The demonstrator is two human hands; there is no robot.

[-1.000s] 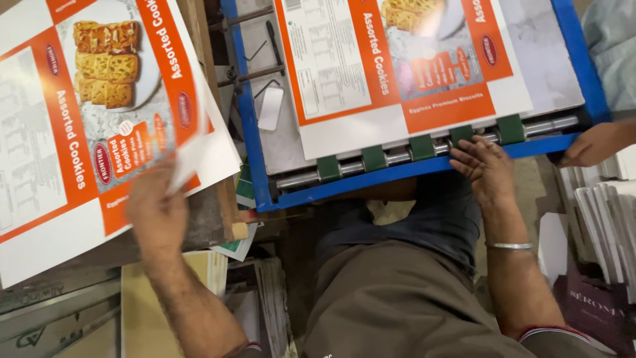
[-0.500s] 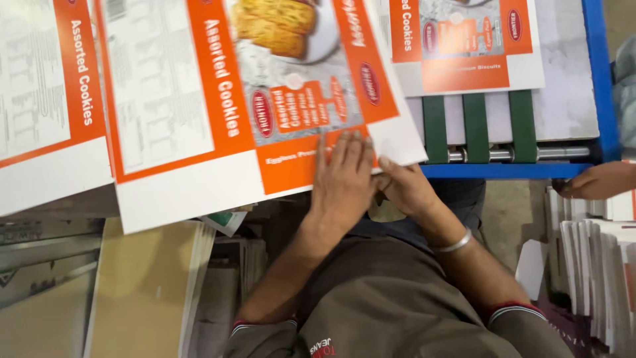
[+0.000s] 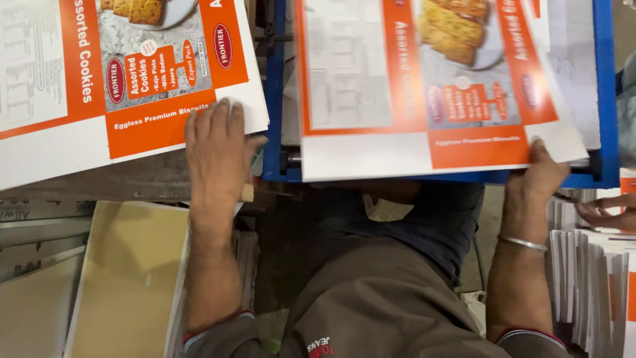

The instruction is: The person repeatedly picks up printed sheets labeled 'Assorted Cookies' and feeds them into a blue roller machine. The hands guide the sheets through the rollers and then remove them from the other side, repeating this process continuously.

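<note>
Since half a second before, the two hands had been drawn apart: the left hand [image 3: 215, 149] was laid flat, fingers spread, on the printed sheet [image 3: 126, 79] at ten o'clock, while the right hand [image 3: 543, 174] was closed on the lower corner of a second sheet [image 3: 424, 86] lying over the blue frame [image 3: 604, 86] at two o'clock. The sheets' upper parts were cut off, and a co-worker's hand [image 3: 606, 212] at three o'clock was only partly seen.

Left hand [image 3: 215, 149] is laid flat, palm down, fingers extended forward and slightly spread, forearm bare. Right hand [image 3: 543, 174] is raised at the far right, fingers curled in a grip; a bangle is worn on the wrist.
</note>
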